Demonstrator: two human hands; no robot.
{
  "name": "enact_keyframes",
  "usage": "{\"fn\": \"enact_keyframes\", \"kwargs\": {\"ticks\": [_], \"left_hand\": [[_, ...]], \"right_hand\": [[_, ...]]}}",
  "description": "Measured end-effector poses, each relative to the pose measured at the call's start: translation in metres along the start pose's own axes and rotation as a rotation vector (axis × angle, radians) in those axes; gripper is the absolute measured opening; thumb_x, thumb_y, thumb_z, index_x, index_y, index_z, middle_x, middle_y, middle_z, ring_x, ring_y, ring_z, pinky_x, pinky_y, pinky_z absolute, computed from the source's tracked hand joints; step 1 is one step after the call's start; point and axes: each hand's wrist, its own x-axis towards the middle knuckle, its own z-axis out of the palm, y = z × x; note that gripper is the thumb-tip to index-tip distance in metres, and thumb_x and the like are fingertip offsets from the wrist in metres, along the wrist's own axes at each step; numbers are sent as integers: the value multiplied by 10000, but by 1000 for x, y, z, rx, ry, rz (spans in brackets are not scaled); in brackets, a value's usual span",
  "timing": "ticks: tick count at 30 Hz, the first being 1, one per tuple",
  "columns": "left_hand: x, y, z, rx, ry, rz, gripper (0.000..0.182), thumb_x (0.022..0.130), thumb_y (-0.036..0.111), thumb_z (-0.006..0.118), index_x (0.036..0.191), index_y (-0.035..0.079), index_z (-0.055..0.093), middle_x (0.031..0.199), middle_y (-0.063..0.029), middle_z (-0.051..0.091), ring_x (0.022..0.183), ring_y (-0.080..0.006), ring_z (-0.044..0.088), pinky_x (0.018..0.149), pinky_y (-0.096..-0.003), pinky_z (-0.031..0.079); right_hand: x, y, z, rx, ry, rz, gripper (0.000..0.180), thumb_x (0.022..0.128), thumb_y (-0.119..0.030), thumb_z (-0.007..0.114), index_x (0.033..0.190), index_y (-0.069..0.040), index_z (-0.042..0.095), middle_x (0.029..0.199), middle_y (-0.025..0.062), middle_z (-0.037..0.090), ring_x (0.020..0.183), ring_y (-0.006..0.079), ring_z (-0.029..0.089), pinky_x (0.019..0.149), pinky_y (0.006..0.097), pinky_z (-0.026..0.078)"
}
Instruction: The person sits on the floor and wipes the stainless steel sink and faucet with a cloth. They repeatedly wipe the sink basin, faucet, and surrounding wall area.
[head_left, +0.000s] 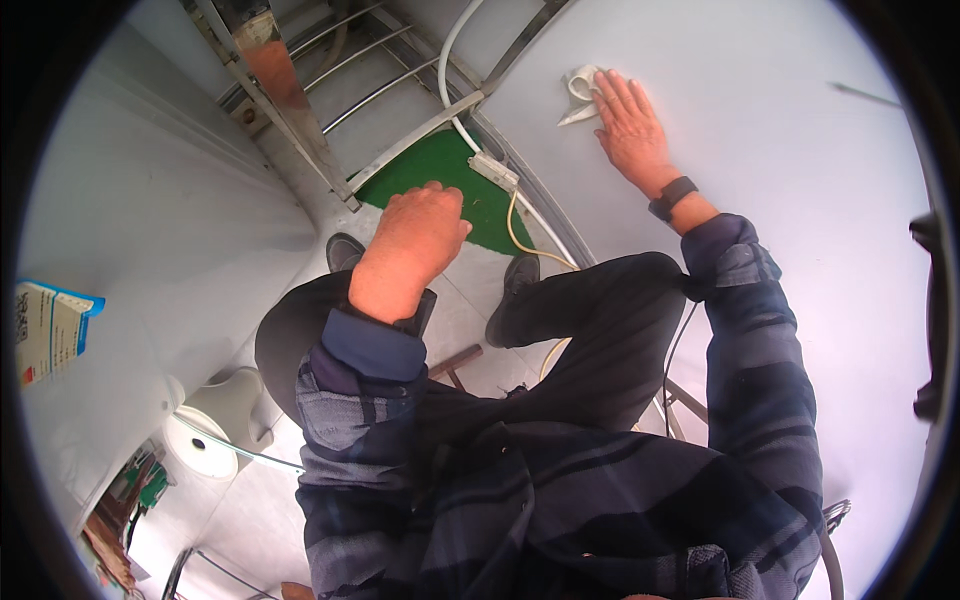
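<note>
My right hand (636, 133) lies flat against a smooth white panel (787, 172), with a dark band on its wrist. Beneath its fingers and beside them is a crumpled whitish cloth (579, 94), pressed to the panel; part of it is hidden by the hand. My left hand (416, 240) hangs in the air above the floor between my knees, back upward. Its fingers curl down out of sight, so whether anything is in them is not visible.
A metal rack with bars (375, 90) stands ahead on the left. A white cable with an inline box (493, 172) runs past a green mat (427, 165). To the left are a grey-white surface (150, 202), a printed card (56, 330) and a white plastic stool (202, 442).
</note>
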Motion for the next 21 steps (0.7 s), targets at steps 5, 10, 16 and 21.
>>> {"fn": "enact_keyframes", "kwargs": {"ticks": [5, 10, 16, 21], "left_hand": [[1, -12, 1, -18, -6, 1, 257, 914, 214, 759, 962, -11, 645, 985, -217, 663, 982, -420, 672, 858, -520, 544], [2, -15, 0, 6, -19, -25, 259, 901, 222, 756, 974, -17, 690, 1025, -228, 699, 1013, -413, 699, 895, -503, 562], [4, -13, -1, 21, -28, -18, 266, 891, 224, 760, 981, -21, 710, 1034, -234, 715, 1020, -411, 712, 905, -499, 571], [5, -12, 1, 13, -31, -26, 259, 904, 220, 761, 979, -18, 691, 1020, -228, 698, 1010, -411, 700, 887, -501, 563]], "right_hand": [[-31, 57, -59, -54, 164, 108, 636, 1000, -356, 653, 1559, -93, 499, 1728, 52, 300, 1607, 250, 235, 1315, 467, 200], [-52, 74, -73, -16, 261, 190, 677, 970, -308, 705, 1571, -97, 475, 1724, 76, 305, 1603, 284, 248, 1301, 482, 224], [-57, 39, -35, 39, 119, 106, 742, 932, -275, 738, 1598, -140, 441, 1738, 94, 264, 1609, 292, 234, 1311, 473, 206], [-53, 1, 14, 17, -11, -40, 674, 941, -263, 680, 1575, -140, 487, 1735, 93, 275, 1616, 276, 211, 1327, 454, 176]]}}
